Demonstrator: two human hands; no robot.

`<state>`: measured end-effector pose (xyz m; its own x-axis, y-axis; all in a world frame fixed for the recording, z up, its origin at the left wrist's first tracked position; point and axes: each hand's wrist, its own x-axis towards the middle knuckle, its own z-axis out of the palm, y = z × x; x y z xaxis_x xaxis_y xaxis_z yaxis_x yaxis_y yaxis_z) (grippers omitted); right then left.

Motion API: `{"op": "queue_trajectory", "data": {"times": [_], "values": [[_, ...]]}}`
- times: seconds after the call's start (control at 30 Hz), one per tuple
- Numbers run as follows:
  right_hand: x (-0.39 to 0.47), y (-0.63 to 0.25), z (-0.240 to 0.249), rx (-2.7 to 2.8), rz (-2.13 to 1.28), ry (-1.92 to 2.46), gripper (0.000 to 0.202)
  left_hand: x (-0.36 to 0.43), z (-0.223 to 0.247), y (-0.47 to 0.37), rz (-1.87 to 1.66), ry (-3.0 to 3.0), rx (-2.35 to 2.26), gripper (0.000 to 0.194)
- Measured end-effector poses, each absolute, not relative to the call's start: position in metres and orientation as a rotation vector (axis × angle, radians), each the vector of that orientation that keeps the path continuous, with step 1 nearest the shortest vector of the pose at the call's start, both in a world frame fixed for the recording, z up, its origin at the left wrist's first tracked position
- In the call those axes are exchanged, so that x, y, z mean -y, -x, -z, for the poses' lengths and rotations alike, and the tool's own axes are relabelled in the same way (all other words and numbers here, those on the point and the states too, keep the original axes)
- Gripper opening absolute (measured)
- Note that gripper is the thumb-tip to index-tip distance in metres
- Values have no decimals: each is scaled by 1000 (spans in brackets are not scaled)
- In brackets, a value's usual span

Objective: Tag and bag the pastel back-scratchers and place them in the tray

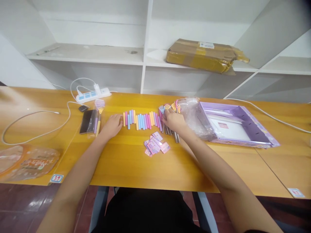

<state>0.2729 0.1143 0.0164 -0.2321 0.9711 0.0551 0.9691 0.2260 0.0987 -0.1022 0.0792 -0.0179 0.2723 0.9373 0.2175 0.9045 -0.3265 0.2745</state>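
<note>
Along the desk (119, 165), back-scratcher handles (143, 122) are aligned, seemingly for reach, between left hand (112, 126) and right hand (174, 120), grips unclear.

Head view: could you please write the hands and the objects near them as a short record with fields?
Left hand: at left end of the row of coloured sticks; contact unclear
Right hand: over metal-rod scratchers; grip unclear
Cards: small pile, nearer the camera than the row
Transparent packaging: between right hand and open purple box
</note>
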Motion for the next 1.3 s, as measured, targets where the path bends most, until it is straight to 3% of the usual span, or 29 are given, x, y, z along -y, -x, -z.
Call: {"op": "queue_trajectory", "data": {"times": [0.2,0.3,0.43,0.57,0.67,0.77,0.9,0.97,1.07,1.13,1.3], "values": [[-89,-275,-14,-2572,-201,-1931,34,-79,-6,142,-540,-2270,-2390,38],[-65,-277,-21,-2656,-170,-1970,33,-76,-8,160,-483,-2049,-2647,49],[-32,-284,-29,-2803,-69,-1979,27,-79,-2,169,-391,-1952,-2657,53],[-16,-296,-21,-2997,47,-2052,24,-85,-8,167,-576,-1905,-2621,52],[-16,-304,-8,-3156,301,-2165,23,-80,-20,152,-729,-1907,-2355,44],[-14,-305,2,-3247,851,-2156,20,-59,-27,113,-651,-2011,-1800,23],[-4,-292,7,-3139,1681,-1817,76,-16,-25,43,-321,-2186,-1155,15],[2,-283,11,-3059,1845,-1696,73,2,-24,17,-236,-2204,-920,19],[10,-270,22,-3028,1846,-1616,43,17,-22,-4,-342,-2070,-862,43],[13,-264,31,-3077,1758,-1573,41,20,-19,-9,-447,-1893,-886,58],[11,-254,44,-3355,1244,-1686,55,18,-7,-14,-502,-1634,-833,45]]}}
